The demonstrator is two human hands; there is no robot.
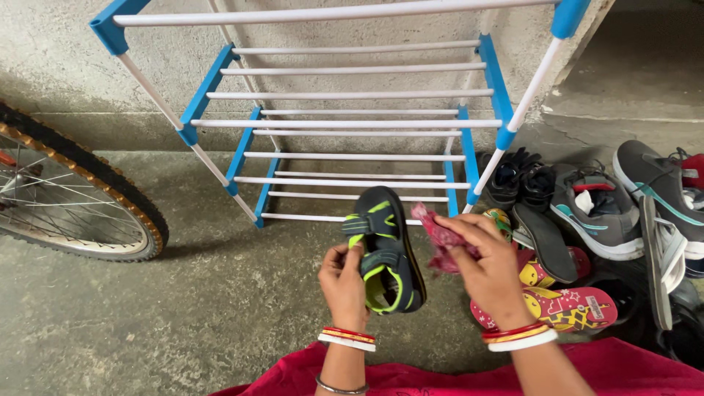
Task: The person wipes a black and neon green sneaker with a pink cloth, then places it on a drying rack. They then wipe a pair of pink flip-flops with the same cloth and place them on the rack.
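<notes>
1. On the concrete floor, against the wall, a shoe rack with blue joints and white bars is seen; no footwear rests on any of its tiers in view.
2. Right of the rack, a loose pile of shoes is laid on the floor: black sandals, a grey sneaker with teal trim, a second grey sneaker further right, a dark flat slipper, and pink printed flip-flops nearest the person.
3. Something white is seen tucked inside the first grey sneaker; what it is cannot be told.
4. At the left edge, a bicycle wheel is partly in view, well apart from the rack.
5. Left hand: grip closed on a small dark sandal with lime-green straps, held by its side edge, sole away from the camera, toe pointed toward the rack's lowest tier.
6. Right hand: grip pinched narrow on a crumpled red cloth, held just beside the sandal; contact between the two cannot be told.
7. Red and white bangles are worn on both wrists; red fabric is seen along the bottom edge.
</notes>
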